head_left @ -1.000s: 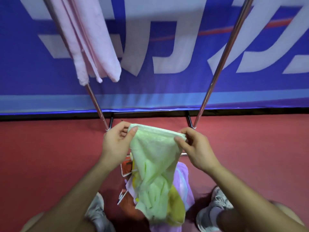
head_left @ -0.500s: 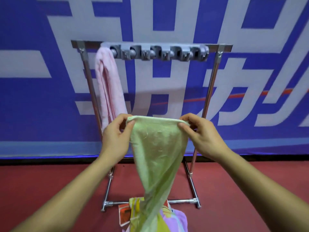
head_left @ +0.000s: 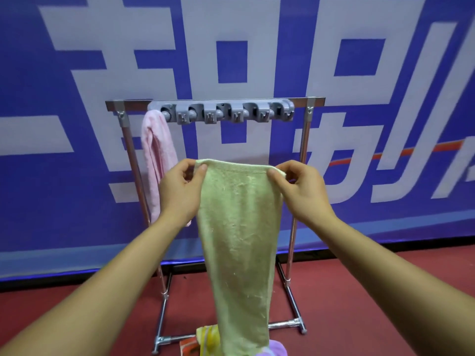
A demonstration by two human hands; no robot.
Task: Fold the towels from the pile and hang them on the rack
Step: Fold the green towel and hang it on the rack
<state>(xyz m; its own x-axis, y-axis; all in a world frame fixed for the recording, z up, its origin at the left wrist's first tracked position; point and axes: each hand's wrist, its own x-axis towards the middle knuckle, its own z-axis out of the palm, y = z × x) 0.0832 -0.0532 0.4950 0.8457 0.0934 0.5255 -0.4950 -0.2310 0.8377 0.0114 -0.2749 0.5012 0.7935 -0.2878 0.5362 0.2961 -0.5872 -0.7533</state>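
A light green towel [head_left: 239, 240] hangs lengthwise in front of me, held by its top edge. My left hand [head_left: 180, 191] pinches the top left corner and my right hand [head_left: 298, 188] pinches the top right corner. Behind it stands a metal rack [head_left: 304, 140] with a grey row of clips [head_left: 221, 113] along its top bar. A folded pink towel [head_left: 156, 155] hangs from the leftmost clip. The pile of towels [head_left: 208, 337], yellow, red and purple, lies on the floor at the rack's foot, partly hidden by the green towel.
A blue banner wall [head_left: 77, 176] with large white characters stands right behind the rack. The floor [head_left: 359, 291] is red. The rack's base bar [head_left: 285, 323] runs across the floor near the pile.
Both hands have lifted the green towel up off the pile to chest height, and it now hangs straighter. The view has tilted up, bringing the rack's top bar and clips into sight.
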